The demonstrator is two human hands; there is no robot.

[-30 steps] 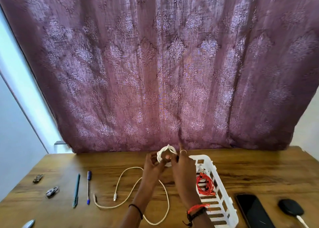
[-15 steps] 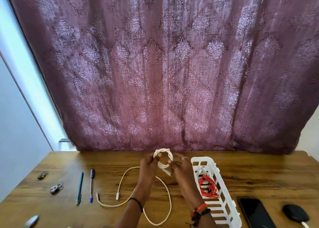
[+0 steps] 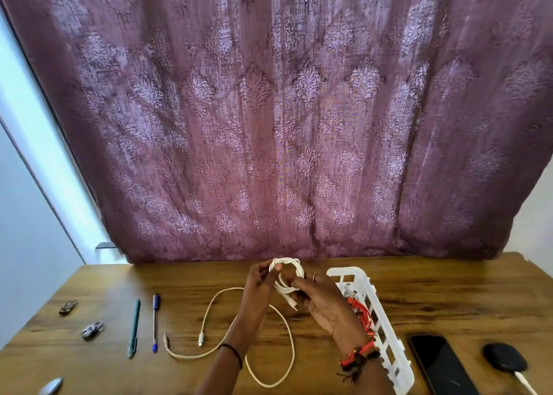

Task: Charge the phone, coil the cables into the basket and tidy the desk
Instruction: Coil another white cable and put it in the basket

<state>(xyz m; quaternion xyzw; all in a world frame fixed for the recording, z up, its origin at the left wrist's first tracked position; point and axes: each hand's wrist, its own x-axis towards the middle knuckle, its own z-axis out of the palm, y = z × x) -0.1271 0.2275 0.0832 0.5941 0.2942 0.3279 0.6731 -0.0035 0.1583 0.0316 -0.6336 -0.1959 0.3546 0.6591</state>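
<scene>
coiled white cable (image 3: 286, 278) pinched between left hand (image 3: 258, 287) and right hand (image 3: 324, 302) fingers, above desk (image 3: 449, 299).

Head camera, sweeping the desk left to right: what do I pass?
Two small metal clips → green pen → blue pen → loose white cable → coiled white cable in both hands → white basket → phone → black charger.

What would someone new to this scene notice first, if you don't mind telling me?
Probably the purple curtain that fills the view behind the wooden desk. Next, the two hands at the middle, left hand and right hand, holding a white cable coil above the desk. Right of them lies a white basket with a red cable inside.
</scene>
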